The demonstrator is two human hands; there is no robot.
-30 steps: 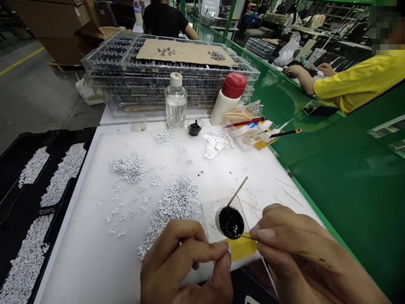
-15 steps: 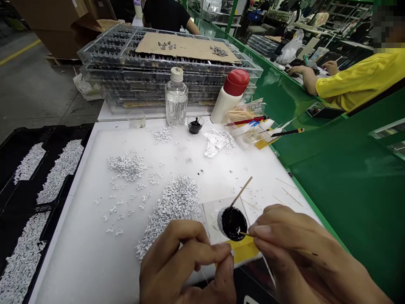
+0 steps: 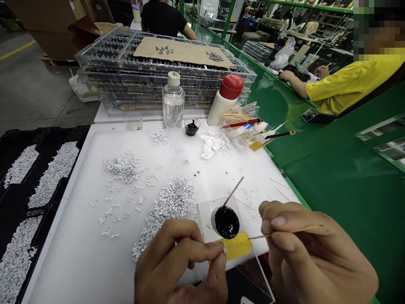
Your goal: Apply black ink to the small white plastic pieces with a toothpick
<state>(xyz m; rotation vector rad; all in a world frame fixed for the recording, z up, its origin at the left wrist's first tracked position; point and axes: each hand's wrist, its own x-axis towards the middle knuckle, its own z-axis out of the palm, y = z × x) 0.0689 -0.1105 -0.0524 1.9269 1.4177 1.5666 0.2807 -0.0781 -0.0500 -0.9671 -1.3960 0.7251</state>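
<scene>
My left hand [image 3: 177,266] pinches a tiny white piece [image 3: 224,250] between thumb and forefinger. My right hand [image 3: 305,253] holds a thin wooden toothpick [image 3: 284,231], its tip just left of my fingers and a short way from the black paste [image 3: 225,222]. That paste fills a small white cup, with another wooden stick [image 3: 234,191] leaning out of it. The cup rests on a clear plastic sheet [image 3: 205,211] with a yellow label [image 3: 236,246]. A heap of small white pieces [image 3: 167,207] lies beside my left hand.
Loose white pieces and a second heap [image 3: 123,169] lie on the white board [image 3: 76,236]. Black trays [image 3: 38,177] of white pieces are at left. Stacked clear trays [image 3: 164,80], bottles and a toothpick box stand behind. A co-worker's yellow sleeve [image 3: 341,84] is at right, beyond green benches.
My right hand has moved right, drawing the toothpick tip a little away from the black cup. My left hand keeps its pinch, and the whole view has shifted slightly.
</scene>
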